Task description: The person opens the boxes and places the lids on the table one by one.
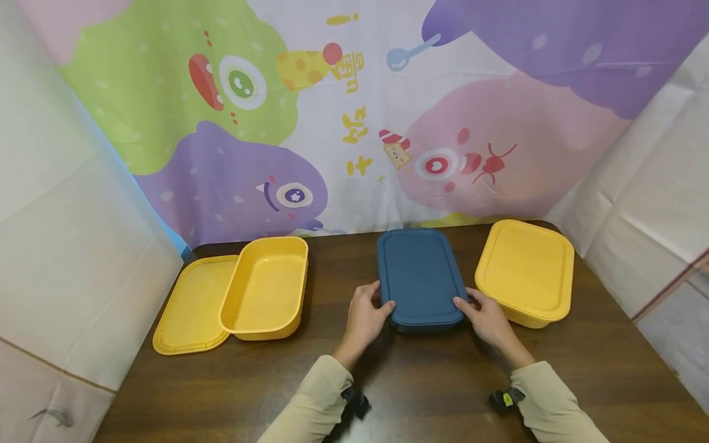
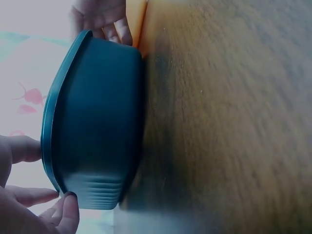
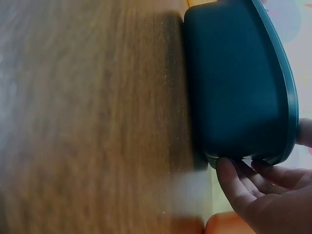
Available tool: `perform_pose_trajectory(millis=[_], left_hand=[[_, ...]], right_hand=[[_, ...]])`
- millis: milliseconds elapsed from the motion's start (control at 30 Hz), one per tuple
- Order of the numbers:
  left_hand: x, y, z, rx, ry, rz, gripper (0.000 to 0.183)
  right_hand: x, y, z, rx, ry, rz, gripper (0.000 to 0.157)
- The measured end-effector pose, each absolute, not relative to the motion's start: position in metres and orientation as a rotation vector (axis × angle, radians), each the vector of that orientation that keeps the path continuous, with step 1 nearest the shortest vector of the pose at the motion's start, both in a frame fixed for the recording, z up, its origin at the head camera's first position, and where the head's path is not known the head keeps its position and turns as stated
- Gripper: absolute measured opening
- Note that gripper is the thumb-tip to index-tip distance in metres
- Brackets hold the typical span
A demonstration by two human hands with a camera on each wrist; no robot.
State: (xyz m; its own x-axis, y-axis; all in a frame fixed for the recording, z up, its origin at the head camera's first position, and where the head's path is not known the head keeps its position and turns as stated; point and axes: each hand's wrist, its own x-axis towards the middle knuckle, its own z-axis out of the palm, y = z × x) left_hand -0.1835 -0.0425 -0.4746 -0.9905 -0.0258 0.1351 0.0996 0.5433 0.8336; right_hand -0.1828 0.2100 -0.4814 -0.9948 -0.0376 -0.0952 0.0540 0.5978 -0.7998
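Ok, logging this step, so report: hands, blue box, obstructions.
Left hand, right hand: holding blue box by opposite sides. Lid on. Lidded yellow box close beside right hand; nothing blocking seen.

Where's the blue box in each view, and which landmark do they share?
Head: blue box just right of centre, below mid-height.
Left wrist: blue box in the left half.
Right wrist: blue box at upper right.
Shared landmark: tabletop; below, right of and left of it, respectively.

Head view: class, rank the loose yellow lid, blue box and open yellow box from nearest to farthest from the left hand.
1. Blue box: touching the left hand.
2. Open yellow box: left of the hand.
3. Loose yellow lid: farther left.
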Motion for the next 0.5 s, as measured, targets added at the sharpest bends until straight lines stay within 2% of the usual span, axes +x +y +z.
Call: perform_pose_trajectory(millis=[500], left_hand=[[-0.186, -0.040, -0.462, -0.117, -2.616, -1.297, 0.046]], right_hand=[[-0.180, 0.206, -0.480, 0.050, 2.629, -1.489, 0.060]])
